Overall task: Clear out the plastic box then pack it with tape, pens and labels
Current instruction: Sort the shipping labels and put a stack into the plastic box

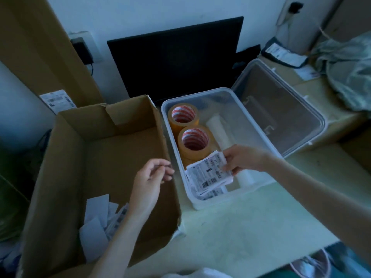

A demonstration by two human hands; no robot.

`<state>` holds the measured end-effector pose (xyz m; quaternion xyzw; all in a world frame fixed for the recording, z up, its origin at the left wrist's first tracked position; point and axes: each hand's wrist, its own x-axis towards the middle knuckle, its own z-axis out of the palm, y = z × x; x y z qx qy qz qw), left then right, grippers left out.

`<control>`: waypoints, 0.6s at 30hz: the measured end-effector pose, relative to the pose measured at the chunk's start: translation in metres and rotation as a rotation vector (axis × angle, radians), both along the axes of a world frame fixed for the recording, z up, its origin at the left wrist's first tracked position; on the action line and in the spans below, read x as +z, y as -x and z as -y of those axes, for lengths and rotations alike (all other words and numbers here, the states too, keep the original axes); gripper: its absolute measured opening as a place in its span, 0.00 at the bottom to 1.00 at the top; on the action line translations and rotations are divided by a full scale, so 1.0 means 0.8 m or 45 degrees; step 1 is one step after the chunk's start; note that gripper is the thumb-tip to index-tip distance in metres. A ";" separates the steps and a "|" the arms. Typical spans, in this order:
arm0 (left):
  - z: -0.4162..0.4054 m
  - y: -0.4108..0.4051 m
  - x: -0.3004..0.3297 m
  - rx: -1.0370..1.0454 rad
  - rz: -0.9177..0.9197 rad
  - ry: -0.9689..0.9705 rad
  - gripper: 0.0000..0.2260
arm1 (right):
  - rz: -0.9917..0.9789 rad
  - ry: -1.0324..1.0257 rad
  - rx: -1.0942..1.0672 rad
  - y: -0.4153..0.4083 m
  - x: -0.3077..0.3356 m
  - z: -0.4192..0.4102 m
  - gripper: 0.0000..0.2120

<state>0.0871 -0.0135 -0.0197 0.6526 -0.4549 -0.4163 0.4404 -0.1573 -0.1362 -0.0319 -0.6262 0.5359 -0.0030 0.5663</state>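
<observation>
Clear plastic forms the box, a rectangular tub with rounded corners and a cloudy rim, standing on the pale desk just right of an open cardboard carton. Two rolls of tan tape with red-and-white striped cores lie flat along its left side, one behind the other. A white roll lies lengthwise beside them. At the near end sits a stack of white printed labels with black barcodes, its edges crumpled. The right hand reaches into the box, its grip pinching the top labels at their right edge. The left hand hovers over the carton, fingers loosely curled, holding nothing. Crumpled papers lie in the carton's near corner. The box's clear lid leans behind it to the right.
</observation>
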 end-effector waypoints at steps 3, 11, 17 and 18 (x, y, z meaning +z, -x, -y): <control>0.001 -0.003 -0.007 0.032 0.002 -0.049 0.10 | -0.174 -0.058 0.077 -0.012 -0.023 0.010 0.12; -0.002 -0.011 -0.020 0.071 0.000 -0.109 0.10 | -0.369 -0.335 0.178 -0.023 -0.066 0.008 0.19; -0.003 -0.013 -0.025 0.075 0.012 -0.133 0.10 | -0.453 -0.265 0.188 -0.021 -0.064 0.011 0.17; -0.003 -0.014 -0.025 0.077 0.007 -0.131 0.10 | -0.454 -0.239 0.189 -0.021 -0.062 0.011 0.18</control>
